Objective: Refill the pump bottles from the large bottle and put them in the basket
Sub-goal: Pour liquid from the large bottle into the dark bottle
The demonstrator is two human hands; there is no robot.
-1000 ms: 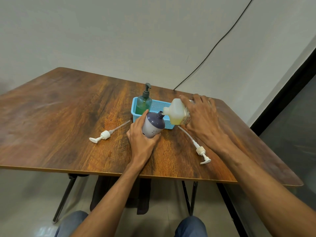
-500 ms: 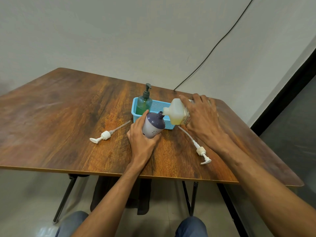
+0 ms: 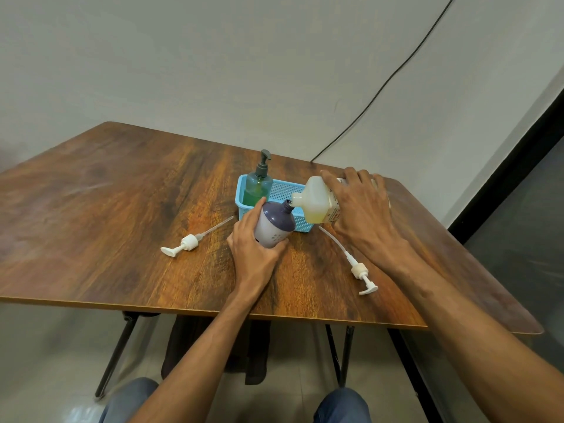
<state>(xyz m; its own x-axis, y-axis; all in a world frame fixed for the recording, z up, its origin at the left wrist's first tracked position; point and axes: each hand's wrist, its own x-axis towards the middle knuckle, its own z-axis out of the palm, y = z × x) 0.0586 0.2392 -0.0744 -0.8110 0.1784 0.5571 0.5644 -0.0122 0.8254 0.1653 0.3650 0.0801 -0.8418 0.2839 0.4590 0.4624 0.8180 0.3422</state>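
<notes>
Little has changed in a second: your left hand (image 3: 256, 254) grips the tilted purple bottle (image 3: 274, 228) just before the basket (image 3: 241, 199), and your right hand (image 3: 363, 215) clamps the large bottle (image 3: 317, 203), spout at neck, so pouring likely continues. A green bottle (image 3: 258, 187) stands in the basket. A pump (image 3: 187, 243) lies toward the desk's (image 3: 122, 209) left edge, another pump (image 3: 358, 270) toward its right. A cable (image 3: 381, 87) crosses the pale wall.

On the table (image 3: 122, 209), a pump bottle (image 3: 258, 186) stands in the basket's (image 3: 282, 190) left end. Just before the basket is an open bottle (image 3: 274, 228). The large bottle (image 3: 314, 204) is tipped on its right, mouth at its neck. A left pump (image 3: 189, 242) and a right pump (image 3: 358, 268) lie on either side.
</notes>
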